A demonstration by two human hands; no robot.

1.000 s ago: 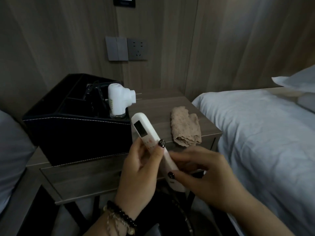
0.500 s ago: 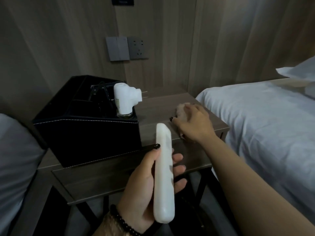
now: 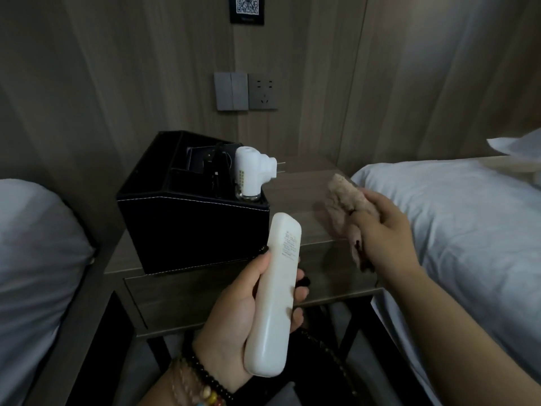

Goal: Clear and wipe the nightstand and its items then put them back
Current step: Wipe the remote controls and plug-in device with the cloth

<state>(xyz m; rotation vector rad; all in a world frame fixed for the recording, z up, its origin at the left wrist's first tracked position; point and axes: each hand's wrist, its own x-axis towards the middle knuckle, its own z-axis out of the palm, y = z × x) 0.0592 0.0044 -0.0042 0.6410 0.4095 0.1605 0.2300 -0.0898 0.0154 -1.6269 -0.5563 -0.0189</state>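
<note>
The left hand (image 3: pixel 248 312) grasps a white remote control (image 3: pixel 273 300) back side up, so its buttons and screen are hidden; a patch of small print on the back is too blurred to read. The right hand (image 3: pixel 383 230) is clenched around a tan cloth (image 3: pixel 342 200), lifted above the right part of the desk (image 3: pixel 304 197), with its fingertips half buried in the fabric. On the left of the desk stands a black organizer box (image 3: pixel 190 227); a white plug-in device (image 3: pixel 251 171) (its green label illegible) rises from its right compartment, beside dark cables (image 3: pixel 216 165) that are hard to make out. On the wall hang a switch (image 3: pixel 231 91), a socket (image 3: pixel 263 92) and a QR code sign (image 3: pixel 246 8), cut off at the top edge. White beds flank the desk, the right bed (image 3: pixel 456 218) and left bed (image 3: pixel 32 247) both cropped.
</note>
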